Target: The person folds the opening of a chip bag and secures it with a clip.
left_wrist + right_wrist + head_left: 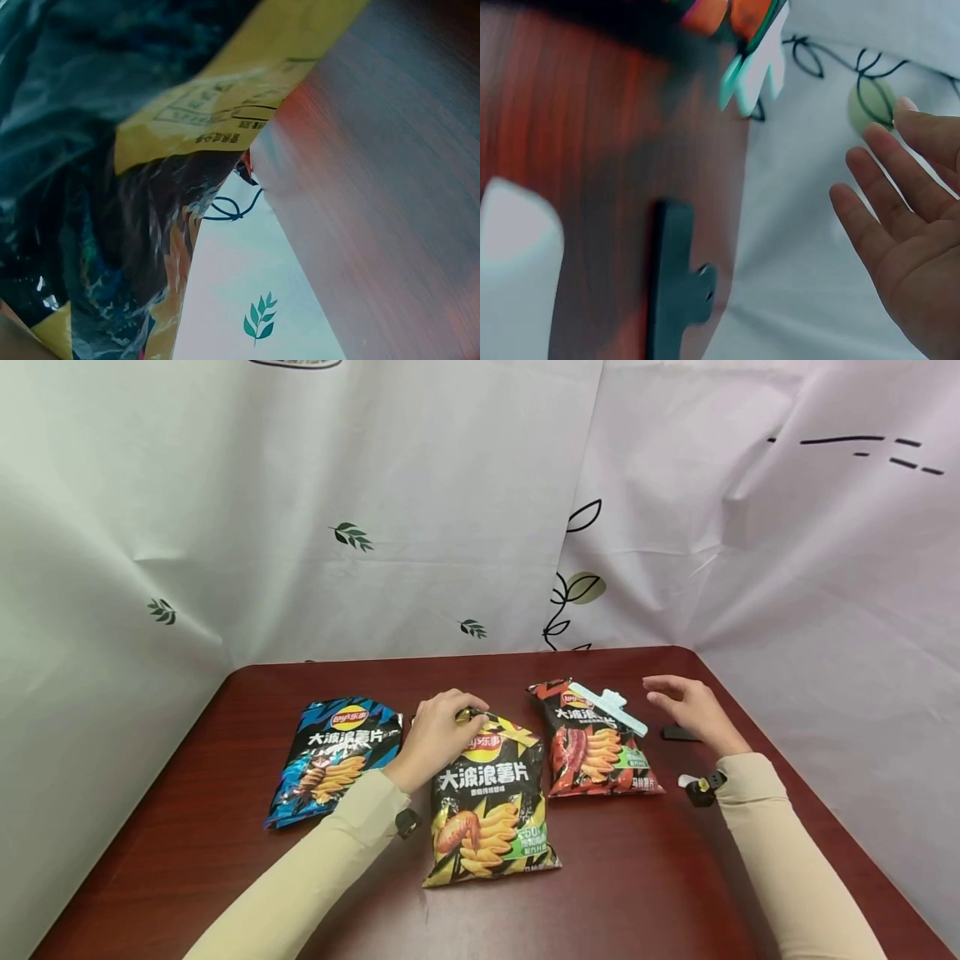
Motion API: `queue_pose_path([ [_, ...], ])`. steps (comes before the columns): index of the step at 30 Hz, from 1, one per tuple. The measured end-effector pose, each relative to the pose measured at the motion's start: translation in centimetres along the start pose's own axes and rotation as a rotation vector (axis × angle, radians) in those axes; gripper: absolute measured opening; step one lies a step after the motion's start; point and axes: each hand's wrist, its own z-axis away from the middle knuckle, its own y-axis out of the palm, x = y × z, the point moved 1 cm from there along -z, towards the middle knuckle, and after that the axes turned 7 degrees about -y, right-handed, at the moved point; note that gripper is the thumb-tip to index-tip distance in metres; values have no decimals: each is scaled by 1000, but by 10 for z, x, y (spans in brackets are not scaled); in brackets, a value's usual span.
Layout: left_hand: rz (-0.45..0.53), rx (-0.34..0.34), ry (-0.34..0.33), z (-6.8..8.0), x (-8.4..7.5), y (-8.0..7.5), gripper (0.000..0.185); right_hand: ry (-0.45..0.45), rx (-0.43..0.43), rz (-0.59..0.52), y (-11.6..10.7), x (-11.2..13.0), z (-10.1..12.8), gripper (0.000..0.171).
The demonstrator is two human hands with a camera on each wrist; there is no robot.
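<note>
My left hand [435,737] grips the folded top of a black and yellow bag of potato chips [491,827] in the middle of the table. That bag's back, with a yellow printed band, fills much of the left wrist view. My right hand [697,713] is raised near the table's right side, fingers extended and holding nothing. Below it lies a black bag clip [676,277]. To its left, a pale blue bag clip [617,708] sits across the top of a red bag of chips [592,756].
A blue bag of chips [337,760] lies left of my left hand. Near my right wrist is a white object [517,277], partly hidden in the head view. White patterned cloth [420,510] hangs behind the dark red table [622,877].
</note>
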Motion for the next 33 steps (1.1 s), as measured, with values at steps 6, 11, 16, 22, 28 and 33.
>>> queue_pose_path([
  [6, 2, 3, -6, 0, 0, 0, 16, 49, 69, 51, -6, -16, 5, 38],
  [11, 1, -2, -6, 0, 0, 1, 16, 72, 93, 104, -8, -31, 7, 38],
  [16, -5, -3, -9, 0, -2, 0, 16, 94, 106, 138, -8, -44, 9, 37],
  [22, -7, -3, -12, 1, -2, 0, 16, 121, 122, 162, -7, -54, 10, 35],
  [28, -3, -5, -17, 2, -1, 0, 16, 133, 147, 188, -7, -60, 11, 34],
  [33, -4, -8, -16, 2, -2, 0, 16, 153, 184, 215, -6, -60, 10, 35],
])
